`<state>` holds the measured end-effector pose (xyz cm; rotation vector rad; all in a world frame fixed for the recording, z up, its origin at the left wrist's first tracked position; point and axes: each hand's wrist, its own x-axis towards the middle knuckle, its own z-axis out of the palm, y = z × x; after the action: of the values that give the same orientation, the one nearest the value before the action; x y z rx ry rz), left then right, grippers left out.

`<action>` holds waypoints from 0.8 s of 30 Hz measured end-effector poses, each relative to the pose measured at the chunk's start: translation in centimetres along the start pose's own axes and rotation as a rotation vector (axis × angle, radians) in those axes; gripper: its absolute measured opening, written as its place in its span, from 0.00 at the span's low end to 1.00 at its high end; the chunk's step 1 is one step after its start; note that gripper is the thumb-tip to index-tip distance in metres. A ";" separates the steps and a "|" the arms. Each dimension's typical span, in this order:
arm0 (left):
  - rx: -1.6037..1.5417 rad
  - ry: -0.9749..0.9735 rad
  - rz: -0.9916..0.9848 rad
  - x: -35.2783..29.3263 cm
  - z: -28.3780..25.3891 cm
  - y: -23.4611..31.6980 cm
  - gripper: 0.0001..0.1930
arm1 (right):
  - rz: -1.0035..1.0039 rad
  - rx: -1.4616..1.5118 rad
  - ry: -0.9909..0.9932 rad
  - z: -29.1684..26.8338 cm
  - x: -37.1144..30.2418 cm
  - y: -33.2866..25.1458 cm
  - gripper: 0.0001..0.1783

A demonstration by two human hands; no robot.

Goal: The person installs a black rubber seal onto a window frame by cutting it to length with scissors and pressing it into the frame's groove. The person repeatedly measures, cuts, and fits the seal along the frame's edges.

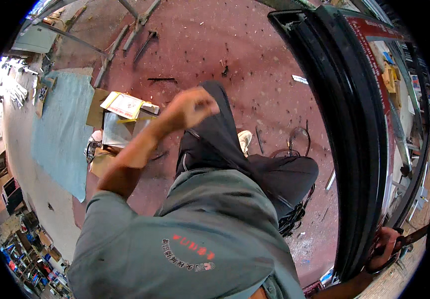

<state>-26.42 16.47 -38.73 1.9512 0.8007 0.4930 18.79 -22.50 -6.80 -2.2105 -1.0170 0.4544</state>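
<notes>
Black frame (347, 129): one, long, ribbed, running down the right side of the view from top to bottom; bowed by the lens. Lower end lies beside the right hand (387, 243).

Right hand: at the frame's outer edge, near its lower end. Fingers bent in against or just beside the edge; partly in shadow, so how firm the hold, and on what, cannot be told.

Left hand (195, 107): raised above the left knee, well apart from the frame. Fingers loosely curled, motion-blurred; whether anything sits between them cannot be told.

Edges and room: the frame's inner edge borders a stretch of red floor (200, 50), broad and scattered with small debris beyond the knees, narrower beside the right knee. White strip (299, 79), near that inner edge. Black cable (294, 217), coiled beside the right leg.

Left side: carton (118, 128), near the left forearm, white packet (125, 105) on top; blue sheet (63, 134), spread flat beyond it. Hammer (144, 47), on the floor, far side.
</notes>
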 end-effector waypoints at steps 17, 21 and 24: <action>-0.028 -0.607 0.182 0.1 9.5 11.3 0.16 | -0.329 0.617 0.206 0.4 -4.8 -4.3 0.19; -0.160 -0.691 0.218 1.2 10.3 14.9 0.13 | -0.399 0.526 0.098 2.4 -8.7 -7.2 0.15; -0.230 -0.764 0.377 2.4 12.4 17.2 0.11 | -0.412 0.658 0.017 3.2 -11.5 -5.7 0.10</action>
<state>-11.28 4.54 -29.56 1.8606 -0.1054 0.0223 6.64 -27.20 -4.78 -1.3836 -1.0858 0.4901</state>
